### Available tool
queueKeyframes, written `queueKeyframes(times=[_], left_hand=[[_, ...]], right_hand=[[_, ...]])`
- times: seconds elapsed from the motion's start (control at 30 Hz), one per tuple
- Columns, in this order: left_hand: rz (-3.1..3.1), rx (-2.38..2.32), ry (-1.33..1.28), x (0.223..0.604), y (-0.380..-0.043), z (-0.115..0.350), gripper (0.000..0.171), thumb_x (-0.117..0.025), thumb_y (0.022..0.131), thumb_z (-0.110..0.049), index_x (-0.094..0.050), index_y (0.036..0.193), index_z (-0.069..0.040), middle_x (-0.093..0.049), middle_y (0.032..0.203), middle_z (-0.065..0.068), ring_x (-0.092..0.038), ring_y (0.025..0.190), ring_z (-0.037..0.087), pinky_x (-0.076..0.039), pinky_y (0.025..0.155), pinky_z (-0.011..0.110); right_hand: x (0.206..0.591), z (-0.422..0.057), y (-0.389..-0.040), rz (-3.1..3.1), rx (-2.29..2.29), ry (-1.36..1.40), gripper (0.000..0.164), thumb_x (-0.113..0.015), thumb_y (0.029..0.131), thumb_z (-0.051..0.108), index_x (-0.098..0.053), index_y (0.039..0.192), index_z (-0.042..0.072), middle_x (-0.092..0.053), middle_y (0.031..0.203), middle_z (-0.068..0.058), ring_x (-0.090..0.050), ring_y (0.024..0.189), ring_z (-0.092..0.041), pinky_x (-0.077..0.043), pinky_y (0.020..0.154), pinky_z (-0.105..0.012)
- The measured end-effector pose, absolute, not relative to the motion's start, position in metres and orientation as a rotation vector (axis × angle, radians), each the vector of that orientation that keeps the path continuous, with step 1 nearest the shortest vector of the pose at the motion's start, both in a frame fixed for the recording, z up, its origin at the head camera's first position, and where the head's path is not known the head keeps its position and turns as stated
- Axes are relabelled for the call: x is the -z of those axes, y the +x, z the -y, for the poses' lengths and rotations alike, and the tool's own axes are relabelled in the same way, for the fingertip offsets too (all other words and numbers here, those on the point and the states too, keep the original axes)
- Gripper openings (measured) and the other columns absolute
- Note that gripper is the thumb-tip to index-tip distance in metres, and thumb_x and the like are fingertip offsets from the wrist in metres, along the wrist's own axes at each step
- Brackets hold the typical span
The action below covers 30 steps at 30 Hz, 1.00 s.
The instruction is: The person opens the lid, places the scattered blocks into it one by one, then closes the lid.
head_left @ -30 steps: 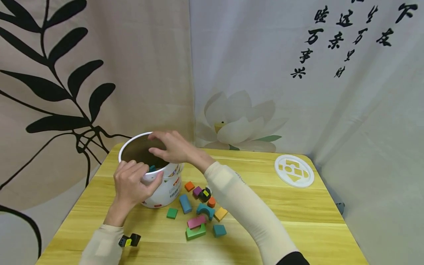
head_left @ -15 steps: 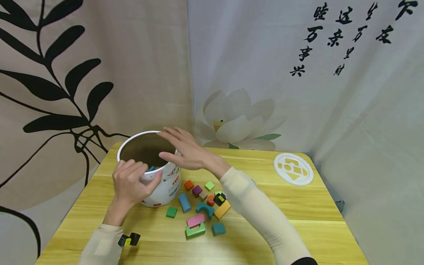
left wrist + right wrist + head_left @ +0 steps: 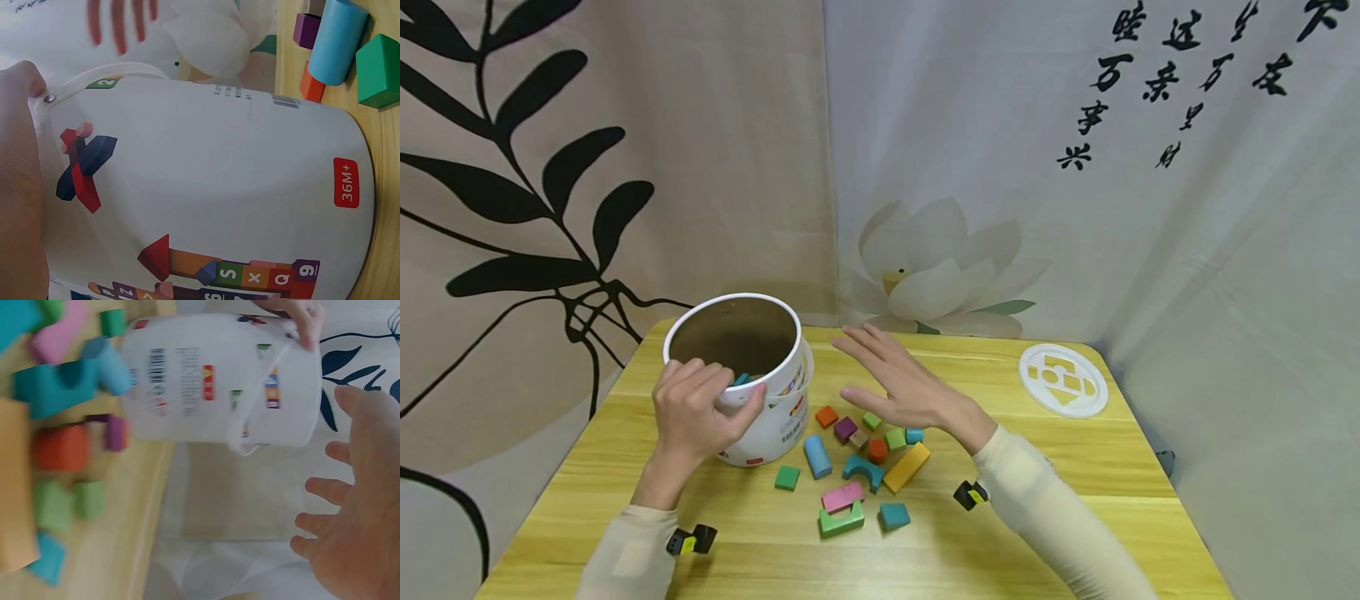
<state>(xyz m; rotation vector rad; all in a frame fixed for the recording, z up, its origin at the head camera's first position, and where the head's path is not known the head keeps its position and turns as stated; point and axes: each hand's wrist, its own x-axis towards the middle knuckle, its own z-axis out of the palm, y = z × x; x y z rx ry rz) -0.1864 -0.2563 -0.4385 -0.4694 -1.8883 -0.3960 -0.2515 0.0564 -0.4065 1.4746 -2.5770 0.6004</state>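
A white bucket (image 3: 767,421) with printed toy-block pictures stands at the table's left. My left hand (image 3: 696,412) grips its near rim, fingers over the edge and thumb along the outside. Down inside the bucket a bit of a blue block (image 3: 741,379) shows; the rest of the inside is hidden. My right hand (image 3: 906,383) hovers to the right of the bucket, fingers straight and spread, holding nothing. Below it lie loose wooden blocks, among them a yellow block (image 3: 907,467), a teal arch (image 3: 863,472), a blue cylinder (image 3: 817,457) and a red-orange block (image 3: 877,451).
At the back right of the table (image 3: 1037,533) lies a white disc (image 3: 1063,381) with cut-out shapes. Nearer the front are a green notched block (image 3: 842,522), a pink block (image 3: 842,497) and a teal block (image 3: 894,517). Printed curtains (image 3: 737,150) hang behind the table.
My right hand has moved from over the bucket's mouth out to the right, its fingers straightening. More blocks show beneath it now. My left hand stays on the rim.
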Motion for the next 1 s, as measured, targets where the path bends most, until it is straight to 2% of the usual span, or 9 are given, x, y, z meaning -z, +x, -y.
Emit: queueKeyframes(times=[0.1, 0.27, 0.53, 0.8, 1.0], left_hand=[[1.882, 0.394, -0.467, 0.438, -0.187, 0.256, 0.048, -0.064, 0.078, -0.048, -0.044, 0.051, -0.013, -0.044, 0.044, 0.000, -0.036, 0.044, 0.021, -0.026, 0.049, 0.041], [1.889, 0.387, -0.468, 0.437, -0.186, 0.257, 0.050, -0.063, 0.079, -0.049, -0.043, 0.051, -0.012, -0.043, 0.044, 0.000, -0.036, 0.044, 0.020, -0.026, 0.049, 0.040], [1.885, 0.388, -0.470, 0.437, -0.187, 0.256, 0.050, -0.063, 0.079, -0.049, -0.042, 0.051, -0.013, -0.042, 0.043, -0.001, -0.035, 0.044, 0.020, -0.026, 0.049, 0.040], [1.886, 0.388, -0.470, 0.437, -0.187, 0.255, 0.050, -0.063, 0.079, -0.049, -0.042, 0.051, -0.013, -0.042, 0.043, -0.001, -0.035, 0.044, 0.020, -0.025, 0.049, 0.040], [1.898, 0.389, -0.468, 0.436, -0.185, 0.255, 0.049, -0.063, 0.079, -0.048, -0.042, 0.052, -0.013, -0.042, 0.044, -0.001, -0.036, 0.044, 0.020, -0.027, 0.050, 0.041]], right_hand=[[0.423, -0.070, -0.245, 2.570, -0.570, 1.505, 0.071, -0.047, 0.104, 0.052, -0.029, 0.164, 0.019, -0.021, 0.169, -0.009, -0.004, 0.153, -0.025, -0.018, 0.119, -0.060], [0.450, -0.085, -0.232, 2.580, -0.546, 1.571, 0.070, -0.054, 0.103, 0.047, -0.034, 0.162, 0.015, -0.024, 0.168, -0.010, -0.010, 0.153, -0.030, -0.022, 0.117, -0.061], [0.484, -0.098, -0.217, 2.569, -0.397, 1.656, 0.061, -0.053, 0.105, 0.045, -0.045, 0.157, 0.014, -0.034, 0.163, -0.012, -0.025, 0.148, -0.037, -0.030, 0.115, -0.057], [0.505, -0.099, -0.211, 2.526, -0.350, 1.693, 0.048, -0.064, 0.100, 0.030, -0.061, 0.143, 0.010, -0.055, 0.147, -0.013, -0.045, 0.136, -0.027, -0.038, 0.113, -0.047], [0.516, -0.096, -0.212, 2.464, -0.328, 1.726, 0.038, -0.069, 0.095, 0.018, -0.069, 0.132, 0.008, -0.062, 0.133, -0.009, -0.054, 0.122, -0.020, -0.042, 0.109, -0.043]])
